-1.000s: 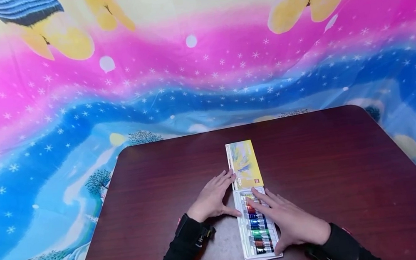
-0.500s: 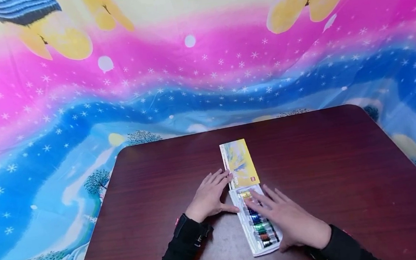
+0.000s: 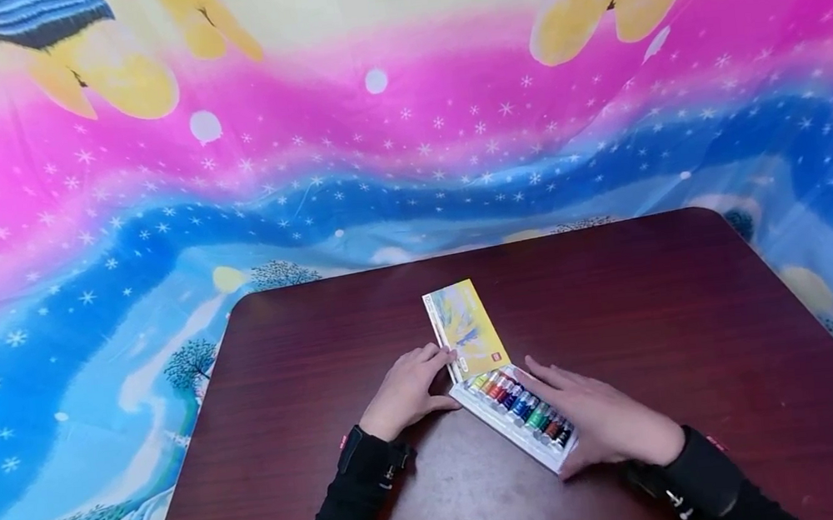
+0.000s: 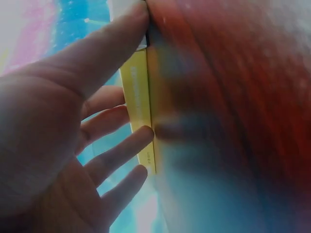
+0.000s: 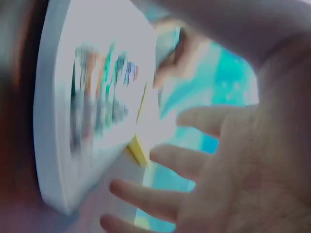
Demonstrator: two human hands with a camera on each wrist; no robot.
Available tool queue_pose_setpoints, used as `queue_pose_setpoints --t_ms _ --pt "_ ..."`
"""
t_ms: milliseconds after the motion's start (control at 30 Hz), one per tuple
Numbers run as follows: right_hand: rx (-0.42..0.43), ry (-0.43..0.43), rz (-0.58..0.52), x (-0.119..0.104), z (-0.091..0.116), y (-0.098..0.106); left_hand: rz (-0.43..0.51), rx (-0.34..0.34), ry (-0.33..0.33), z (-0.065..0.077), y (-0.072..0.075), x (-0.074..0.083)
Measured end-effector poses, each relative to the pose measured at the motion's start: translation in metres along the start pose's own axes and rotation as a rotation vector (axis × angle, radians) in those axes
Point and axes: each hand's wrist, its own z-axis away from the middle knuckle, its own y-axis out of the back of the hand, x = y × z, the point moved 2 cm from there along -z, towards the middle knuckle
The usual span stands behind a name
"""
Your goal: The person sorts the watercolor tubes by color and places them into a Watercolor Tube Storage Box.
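Note:
A white tray [image 3: 507,434] of small paint tubes [image 3: 527,408] in many colours lies slanted on the table. Its far end meets a flat yellow box [image 3: 466,330] with a painted design. My left hand [image 3: 408,388] has its fingertips against the box's left side and its thumb near the tray's far-left corner. Seen from the left wrist, relaxed fingers reach along the yellow box edge [image 4: 136,92]. Over the tray's right side lies my right hand [image 3: 604,413], thumb by the near corner. The right wrist view shows its fingers spread beside the blurred white tray [image 5: 51,126].
The dark red-brown table [image 3: 655,312] has rounded far corners. Behind it hangs a cloth [image 3: 404,127] printed with snowflakes in pink and blue. Both wrists carry black straps over black sleeves.
The tray has turned, its near end swinging to the right and away from me. The yellow box has shifted left and tilted. My left hand moved slightly left, and the right hand followed the tray.

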Motion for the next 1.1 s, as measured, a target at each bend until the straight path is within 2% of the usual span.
queue_pose_setpoints --t_ms 67,167,233,333,433,633,767,833,900,1000,1100 --pt "0.004 -0.011 -0.001 -0.009 -0.002 -0.008 -0.029 0.008 0.003 -0.002 -0.001 0.001" --pt "0.055 -0.063 0.084 -0.012 -0.007 -0.019 -0.063 0.015 0.01 -0.004 -0.002 0.004" --pt "0.087 -0.111 0.139 -0.007 -0.009 -0.021 -0.077 0.012 0.016 -0.004 -0.002 0.006" --pt "0.099 -0.171 0.16 0.007 -0.009 -0.015 -0.086 0.011 0.023 -0.005 -0.001 0.008" --pt "0.096 -0.165 0.15 0.022 -0.009 -0.007 -0.092 0.027 0.008 -0.005 0.001 0.01" --pt "0.114 -0.122 0.116 0.046 -0.006 0.005 -0.066 0.077 -0.077 -0.007 0.005 0.014" --pt "0.112 -0.13 0.101 0.056 -0.004 0.009 0.006 0.071 -0.13 -0.009 0.006 0.011" --pt "0.109 -0.137 0.09 0.058 -0.004 0.009 0.063 0.061 -0.132 -0.011 0.007 0.005" --pt "0.103 -0.14 0.08 0.06 -0.004 0.009 0.125 0.062 -0.098 -0.012 0.008 -0.006" --pt "0.09 -0.139 0.06 0.061 -0.005 0.008 0.215 0.056 0.008 -0.01 0.009 -0.024" --pt "0.069 -0.122 0.038 0.061 -0.006 0.008 0.264 -0.002 0.103 -0.006 0.009 -0.039"
